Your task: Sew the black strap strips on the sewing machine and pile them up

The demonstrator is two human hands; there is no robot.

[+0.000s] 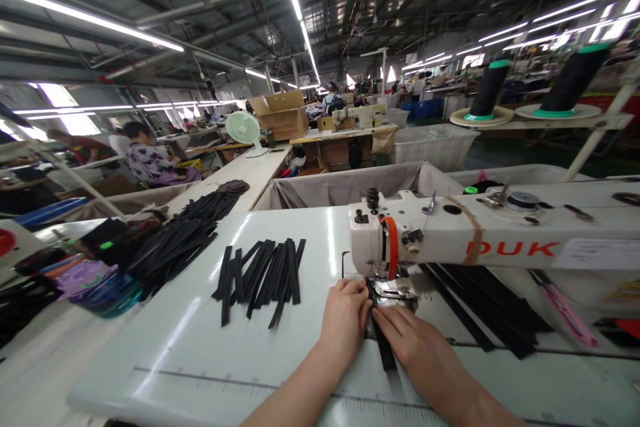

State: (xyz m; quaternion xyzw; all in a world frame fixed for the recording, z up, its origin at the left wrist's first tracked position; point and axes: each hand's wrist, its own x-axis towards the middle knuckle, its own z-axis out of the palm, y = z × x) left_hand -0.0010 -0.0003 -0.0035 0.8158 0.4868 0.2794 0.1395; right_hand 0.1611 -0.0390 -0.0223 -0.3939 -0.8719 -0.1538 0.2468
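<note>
A white sewing machine stands on the pale table. Under its needle area lies a narrow black strip, running toward me. My left hand is closed at the strip's left side, its fingers bent together beside the presser foot. From the right, my right hand presses its fingers together on the strip's edge. The fingertips of both hands nearly meet there. Left of the machine, several short black strips lie in a loose row. Longer black strips rest beneath the machine arm.
A large pile of black strips sits at the left, beside a purple and teal bundle. Pink snips lie right of the machine. Behind are a green fan, a cloth-lined bin and thread cones. A person sits far left.
</note>
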